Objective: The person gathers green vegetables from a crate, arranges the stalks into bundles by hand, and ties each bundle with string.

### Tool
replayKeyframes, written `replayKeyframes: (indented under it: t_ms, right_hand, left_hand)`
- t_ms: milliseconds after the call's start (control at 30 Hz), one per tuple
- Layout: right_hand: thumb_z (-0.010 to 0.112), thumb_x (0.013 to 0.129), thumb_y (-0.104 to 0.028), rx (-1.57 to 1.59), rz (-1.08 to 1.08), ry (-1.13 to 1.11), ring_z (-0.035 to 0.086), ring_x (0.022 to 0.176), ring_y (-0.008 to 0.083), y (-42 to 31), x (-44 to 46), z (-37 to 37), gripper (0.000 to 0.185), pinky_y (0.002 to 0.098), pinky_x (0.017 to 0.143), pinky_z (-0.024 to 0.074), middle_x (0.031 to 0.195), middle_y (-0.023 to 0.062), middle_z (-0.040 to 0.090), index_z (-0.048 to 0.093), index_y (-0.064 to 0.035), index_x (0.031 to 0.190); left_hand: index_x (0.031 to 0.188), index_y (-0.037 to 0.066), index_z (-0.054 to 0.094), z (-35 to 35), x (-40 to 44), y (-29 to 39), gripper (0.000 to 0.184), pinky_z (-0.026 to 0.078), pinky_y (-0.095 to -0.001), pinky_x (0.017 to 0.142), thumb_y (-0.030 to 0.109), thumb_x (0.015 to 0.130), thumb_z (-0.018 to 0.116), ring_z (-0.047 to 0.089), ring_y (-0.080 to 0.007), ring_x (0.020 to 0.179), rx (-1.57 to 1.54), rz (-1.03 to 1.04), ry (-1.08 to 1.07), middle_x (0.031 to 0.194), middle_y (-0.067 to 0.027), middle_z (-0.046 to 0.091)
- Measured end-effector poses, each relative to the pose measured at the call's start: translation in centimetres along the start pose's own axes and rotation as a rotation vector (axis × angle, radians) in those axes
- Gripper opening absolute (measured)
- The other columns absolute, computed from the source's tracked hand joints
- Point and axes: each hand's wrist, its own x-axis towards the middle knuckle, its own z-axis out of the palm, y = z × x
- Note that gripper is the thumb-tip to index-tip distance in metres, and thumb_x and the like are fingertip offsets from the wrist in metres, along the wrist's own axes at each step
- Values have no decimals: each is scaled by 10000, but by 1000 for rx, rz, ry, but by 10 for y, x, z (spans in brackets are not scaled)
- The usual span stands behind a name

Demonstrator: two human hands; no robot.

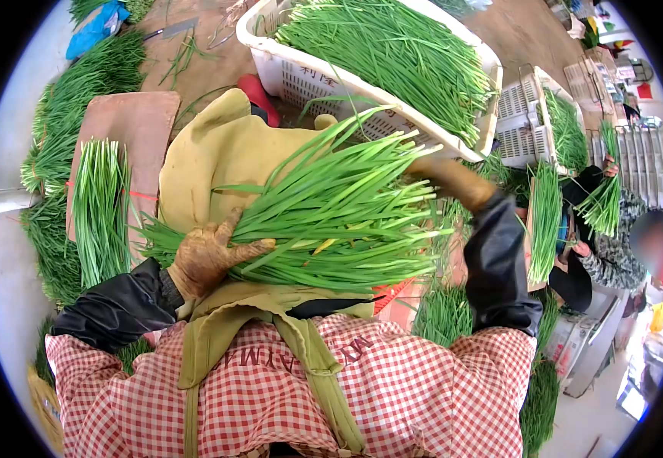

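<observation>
The bundle of long green leaves [331, 206] lies across my lap, over a yellow-green apron [202, 149]. Its long axis runs left to right, rising a little towards the right. The pale cut ends point right and fan out loosely; the narrower, darker end points left. My left hand [205, 256] has hold of it near that left end, partly closed, with the fingers spread over the leaves. My right hand [453, 179] is at the far side of the pale ends, blurred; I cannot tell how far open it is, or whether it grips anything.

I count one bundle in my hold and one tied bundle [101, 210] on the board [129, 111] to my left, its pale ends pointing far, with one red tie. Far of my lap stands one big white crate [301, 72] heaped with leaves, and to its right a smaller crate [516, 114], also holding leaves. Another bundle [547, 221] lies to the right, beside a person [614, 229] who holds one bunch [608, 191].

The big white crate carries dark characters; I can read 利隆, and the rest is partly hidden. On my red-checked top [263, 397], the letters AYMA show.
</observation>
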Motion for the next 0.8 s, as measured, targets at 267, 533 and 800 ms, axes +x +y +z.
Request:
replayKeyframes:
  t_ms: [267, 533, 800]
  right_hand:
    - [464, 927, -287, -1388, 481, 519, 605, 1084, 302, 33, 20, -40, 362, 412, 905, 473, 1145, 134, 642, 600, -140, 1229]
    - [358, 852, -725, -286, 44, -58, 439, 1254, 408, -130, 34, -10, 924, 463, 1078, 302, 1304, 293, 491, 430, 57, 1337]
    - [581, 882, -414, 246, -483, 455, 591, 973, 226, -83, 55, -46, 382, 370, 927, 441, 1000, 134, 657, 625, -38, 935]
  left_hand:
    - [1251, 465, 529, -3, -2, -2, 529, 546, -343, 613, 175, 811, 579, 642, -275, 718, -21, -21, 33, 1215, -263, 532]
    - [1257, 468, 521, -3, 3, -1, 533, 536, -329, 577, 182, 810, 573, 628, -240, 679, 9, 36, 46, 1200, -233, 543]
    - [1322, 491, 440, 7, 0, -4, 619, 538, -316, 543, 145, 817, 535, 611, -212, 640, 71, 16, 48, 1301, -205, 476]
